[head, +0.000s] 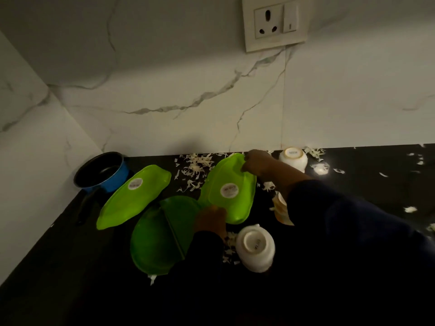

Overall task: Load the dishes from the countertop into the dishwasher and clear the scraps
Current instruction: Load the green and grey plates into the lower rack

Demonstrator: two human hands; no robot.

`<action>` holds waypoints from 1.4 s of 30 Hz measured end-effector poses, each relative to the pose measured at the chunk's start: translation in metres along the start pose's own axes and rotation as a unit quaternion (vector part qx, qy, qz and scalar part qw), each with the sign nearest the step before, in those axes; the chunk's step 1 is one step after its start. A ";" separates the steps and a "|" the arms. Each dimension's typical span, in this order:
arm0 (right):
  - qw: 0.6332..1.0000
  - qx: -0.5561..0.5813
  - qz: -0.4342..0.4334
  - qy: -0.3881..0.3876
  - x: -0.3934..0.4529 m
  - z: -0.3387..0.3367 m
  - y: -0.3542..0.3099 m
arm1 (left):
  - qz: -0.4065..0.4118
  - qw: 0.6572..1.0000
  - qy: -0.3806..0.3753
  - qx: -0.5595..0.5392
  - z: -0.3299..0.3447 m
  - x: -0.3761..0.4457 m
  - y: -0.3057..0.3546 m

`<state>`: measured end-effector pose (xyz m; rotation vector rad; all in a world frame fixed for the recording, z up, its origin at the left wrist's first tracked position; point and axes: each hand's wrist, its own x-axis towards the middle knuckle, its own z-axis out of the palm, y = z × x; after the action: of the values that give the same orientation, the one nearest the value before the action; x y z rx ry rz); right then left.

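Gripping: the right hand point(255, 161), right of centre in the frame, curls its fingers point(246, 164) over the far rim of a green plate point(228, 189); the plate carries a round sticker and is tilted.
Left hand: the left hand point(210, 220), at the centre of the frame, meets the near end of that same plate; it is blurred, so I cannot tell whether its fingers are spread or pinching.
Other plates: a second green plate point(134, 196) with a sticker lies left of centre; a darker green divided plate point(160, 234) sits just below it, lower centre.
Pan: a blue pan point(103, 172) with a black inside stands at the left, beside the wall corner.
Bowls: one white bowl point(255, 248) rests upside down, lower centre-right; another white bowl point(294, 158) is upside down by the wall, upper right of the plates.
Scraps: pale shreds point(195, 168) are scattered over the dark surface point(70, 267), thickest between the plates and the wall.
Wall: a socket plate point(274, 22) is at the top right.
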<state>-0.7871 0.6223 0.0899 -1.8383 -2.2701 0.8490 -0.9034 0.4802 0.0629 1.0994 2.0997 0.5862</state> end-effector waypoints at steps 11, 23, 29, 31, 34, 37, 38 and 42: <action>0.994 -0.109 0.025 -0.001 0.114 0.029 -0.018 | -0.044 0.960 -0.031 -0.274 0.001 0.028 0.008; 0.985 -0.122 0.116 -0.033 0.137 0.032 0.010 | -0.027 0.967 0.061 -0.245 0.013 0.039 -0.006; 0.998 -0.053 -0.003 -0.030 0.068 -0.016 -0.015 | -0.012 0.977 0.105 -0.187 0.019 0.040 -0.005; 1.000 0.011 -0.016 -0.014 0.055 -0.037 -0.024 | -0.004 0.974 0.115 -0.193 0.016 0.040 -0.002; 0.990 0.121 -0.017 -0.067 0.021 -0.079 -0.044 | 0.004 0.969 0.100 -0.227 0.006 0.039 0.003; 0.997 0.005 -0.078 0.006 -0.023 -0.115 -0.070 | 0.005 0.962 0.099 -0.255 -0.009 0.033 0.009; 0.991 -0.045 -0.108 0.066 -0.036 -0.125 -0.079 | 0.004 0.960 0.105 -0.259 -0.014 0.032 0.011; 0.964 -0.090 -0.160 0.195 -0.096 -0.140 -0.103 | 0.037 0.967 0.124 -0.220 -0.031 0.002 0.026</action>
<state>-0.7936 0.5715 0.2819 -1.4708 -2.3408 0.2144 -0.9136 0.4939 0.1003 0.8839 1.9975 1.2134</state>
